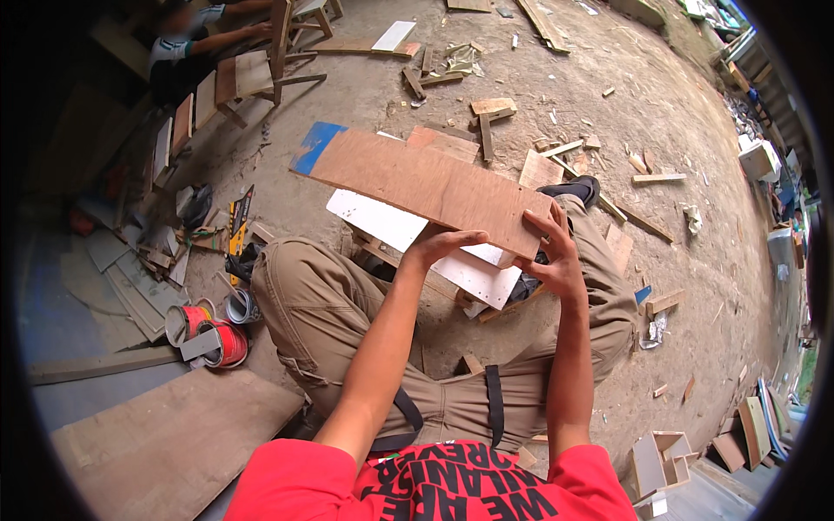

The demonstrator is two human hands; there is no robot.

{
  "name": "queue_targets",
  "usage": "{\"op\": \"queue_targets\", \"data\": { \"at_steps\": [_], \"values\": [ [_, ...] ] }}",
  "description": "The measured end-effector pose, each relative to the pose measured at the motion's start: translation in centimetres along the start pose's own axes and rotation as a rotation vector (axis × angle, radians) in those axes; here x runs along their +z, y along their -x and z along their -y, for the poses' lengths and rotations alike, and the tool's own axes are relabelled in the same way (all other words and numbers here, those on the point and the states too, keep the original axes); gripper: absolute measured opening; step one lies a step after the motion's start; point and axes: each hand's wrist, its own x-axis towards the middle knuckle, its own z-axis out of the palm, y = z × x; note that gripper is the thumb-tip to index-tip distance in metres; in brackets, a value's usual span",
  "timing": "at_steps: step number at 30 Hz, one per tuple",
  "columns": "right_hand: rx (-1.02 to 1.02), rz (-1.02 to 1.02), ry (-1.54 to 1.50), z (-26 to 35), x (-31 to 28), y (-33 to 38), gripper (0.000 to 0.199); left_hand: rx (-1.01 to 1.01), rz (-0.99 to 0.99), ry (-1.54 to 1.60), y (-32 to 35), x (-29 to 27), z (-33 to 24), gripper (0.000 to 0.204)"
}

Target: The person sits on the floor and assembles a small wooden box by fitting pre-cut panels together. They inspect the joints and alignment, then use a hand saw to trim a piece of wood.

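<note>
A long brown wooden board (pixel 417 181) with a blue-painted far-left end is held up in front of me, slanting down toward the right. My left hand (pixel 443 246) supports its near edge, thumb along the wood and the other fingers hidden beneath. At its right end my right hand (pixel 558 253) grips the corner, fingers on the top face and thumb at the near edge. Under the board lies a white panel (pixel 382 217) with small dark holes, resting on a low wooden frame (pixel 373 249) between my knees. Part of the panel is hidden by the board and my left hand.
Paint cans (pixel 228 345) and a yellow-and-black handsaw (pixel 240 221) are on the left. Wood offcuts (pixel 493 108) litter the floor ahead and right. A large plywood sheet (pixel 174 434) lies lower left. Another person (pixel 204 43) sits at the upper left beside wooden stools (pixel 248 76).
</note>
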Motion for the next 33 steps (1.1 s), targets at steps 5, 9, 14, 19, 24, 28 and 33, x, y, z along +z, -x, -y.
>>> {"op": "queue_targets", "data": {
  "at_steps": [5,9,14,19,24,28,33],
  "values": [
    [-0.019,0.002,0.007,-0.1,0.2,0.1,0.083,0.066,-0.022,-0.027,0.2,0.9,-1.2,0.076],
    [-0.007,-0.018,-0.004,-0.8,0.4,0.3,0.083,0.017,-0.011,0.117,0.2,1.1,-1.4,0.075],
    [-0.031,-0.022,0.010,-0.6,0.6,0.2,0.084,0.011,-0.016,0.151,0.2,0.8,-0.6,0.074],
    [-0.025,-0.010,0.013,-0.7,0.7,0.6,0.087,-0.003,0.000,0.202,0.9,1.1,-2.3,0.074],
    [-0.013,-0.029,0.011,-0.6,0.9,0.5,0.086,-0.023,0.016,0.192,0.6,1.1,-1.7,0.074],
    [-0.027,-0.033,0.030,-0.5,0.9,0.6,0.085,-0.013,0.020,0.182,0.6,1.2,-2.0,0.074],
    [-0.027,-0.037,0.041,-0.5,1.0,0.6,0.085,-0.020,-0.015,0.208,0.5,1.2,-1.5,0.075]
  ]
}}
